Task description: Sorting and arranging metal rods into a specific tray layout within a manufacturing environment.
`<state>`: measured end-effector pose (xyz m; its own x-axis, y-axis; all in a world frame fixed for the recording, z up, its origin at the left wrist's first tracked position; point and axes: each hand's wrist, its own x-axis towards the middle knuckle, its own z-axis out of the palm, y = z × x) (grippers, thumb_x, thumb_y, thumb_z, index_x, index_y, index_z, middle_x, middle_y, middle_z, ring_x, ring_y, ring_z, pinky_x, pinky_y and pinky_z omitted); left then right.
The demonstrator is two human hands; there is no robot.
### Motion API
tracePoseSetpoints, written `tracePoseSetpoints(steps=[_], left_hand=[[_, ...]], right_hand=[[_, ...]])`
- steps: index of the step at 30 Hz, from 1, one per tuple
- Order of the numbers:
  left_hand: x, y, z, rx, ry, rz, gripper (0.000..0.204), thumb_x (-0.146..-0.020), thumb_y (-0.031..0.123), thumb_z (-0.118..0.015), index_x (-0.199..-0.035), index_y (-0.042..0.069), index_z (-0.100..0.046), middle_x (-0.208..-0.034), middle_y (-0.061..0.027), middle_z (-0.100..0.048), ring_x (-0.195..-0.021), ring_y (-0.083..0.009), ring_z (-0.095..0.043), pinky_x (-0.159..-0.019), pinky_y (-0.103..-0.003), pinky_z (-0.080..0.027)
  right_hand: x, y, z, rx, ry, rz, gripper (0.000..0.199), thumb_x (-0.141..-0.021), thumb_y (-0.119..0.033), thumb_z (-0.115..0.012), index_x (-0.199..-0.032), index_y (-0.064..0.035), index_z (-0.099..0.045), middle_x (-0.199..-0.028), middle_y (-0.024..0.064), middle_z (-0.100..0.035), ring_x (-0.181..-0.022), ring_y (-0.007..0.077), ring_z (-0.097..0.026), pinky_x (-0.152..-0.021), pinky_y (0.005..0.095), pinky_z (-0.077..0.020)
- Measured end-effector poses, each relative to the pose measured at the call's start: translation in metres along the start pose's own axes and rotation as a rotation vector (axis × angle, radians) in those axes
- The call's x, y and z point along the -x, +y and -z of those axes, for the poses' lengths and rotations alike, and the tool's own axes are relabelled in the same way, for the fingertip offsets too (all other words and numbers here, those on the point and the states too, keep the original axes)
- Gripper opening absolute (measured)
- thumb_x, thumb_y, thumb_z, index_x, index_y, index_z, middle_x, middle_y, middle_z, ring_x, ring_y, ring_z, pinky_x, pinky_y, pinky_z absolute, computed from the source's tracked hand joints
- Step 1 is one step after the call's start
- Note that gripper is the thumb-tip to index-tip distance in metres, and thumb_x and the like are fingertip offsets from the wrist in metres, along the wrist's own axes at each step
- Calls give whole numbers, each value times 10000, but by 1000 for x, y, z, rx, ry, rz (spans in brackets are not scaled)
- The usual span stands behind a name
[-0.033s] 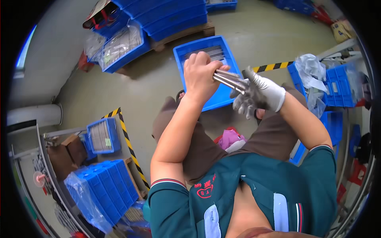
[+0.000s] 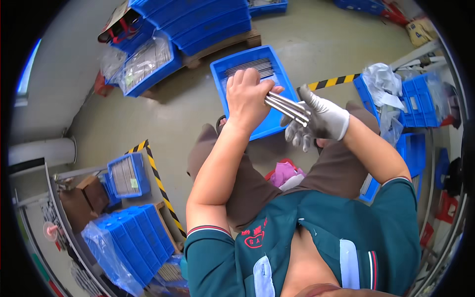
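Observation:
My bare left hand is wrapped round a small bundle of shiny metal rods, which slants down to the right. On my right hand is a white glove with dark grey-stained palm and fingers. Its thumb points up and its fingers are spread, with the rods' free ends against or just in front of the palm; contact is unclear. Beneath both hands a blue plastic bin stands on the floor between my feet. More thin metal rods lie side by side at its far end.
Stacked blue crates stand on a pallet at the back left, beside a bin of plastic-wrapped rods. Further crates are at the lower left. On the right are blue crates with plastic bags. Yellow-black tape marks the floor.
The rods' free ends show more plainly against the gloved palm, and my right fingers have shifted slightly. My left hand keeps its hold. The whole view has moved a little.

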<state>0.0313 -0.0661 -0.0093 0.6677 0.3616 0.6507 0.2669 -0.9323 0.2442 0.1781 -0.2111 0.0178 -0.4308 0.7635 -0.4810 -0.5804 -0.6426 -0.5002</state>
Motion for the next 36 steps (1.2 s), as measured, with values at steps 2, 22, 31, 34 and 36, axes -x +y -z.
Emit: tracePoseSetpoints(steps=[2,22,31,34,36], left_hand=[[-3,12,-8,-60,-49,-125,215,-734,374,-677,-696,166,-643,-760,-17,-459,-745,-225,-474,-654,-359,-359],[-9,44,-31,92,-102,57,507,-648,-50,-578,-1142,66,-582,-864,-122,-479,-852,-292,-487,-786,-400,-408],[-3,-39,-29,1284,-81,1028,223,-805,-122,-500,-983,1,-553,-927,-52,-534,-733,-121,-498,-653,-220,-408],[-13,-26,-23,1338,-60,1104,261,-879,-28,-524,-1141,-30,-532,-1018,-97,-563,-750,-127,-533,-647,-234,-439],[-22,-22,-23,1446,-57,1127,304,-920,124,-568,-1180,-24,-512,-1044,-107,-586,-765,-134,-563,-640,-242,-460]], right_hand=[[0,16,13,-167,-115,27,826,-826,-720,-350,-1114,30,-544,-906,229,-647,-730,306,-677,-576,416,-575],[19,39,33,-37,497,220,396,-924,-469,-486,-799,-94,-517,-563,-55,-384,-390,45,-267,-348,222,-201],[44,-36,28,1116,1032,1022,554,-888,-598,-425,-832,-82,-619,-736,188,-612,-715,393,-591,-633,422,-464],[28,-34,43,1031,1044,704,496,-889,-543,-467,-875,-82,-651,-799,200,-630,-805,397,-599,-696,435,-472],[21,-19,76,1226,1017,784,453,-865,-501,-507,-843,-70,-644,-804,205,-626,-802,387,-606,-691,436,-470]])
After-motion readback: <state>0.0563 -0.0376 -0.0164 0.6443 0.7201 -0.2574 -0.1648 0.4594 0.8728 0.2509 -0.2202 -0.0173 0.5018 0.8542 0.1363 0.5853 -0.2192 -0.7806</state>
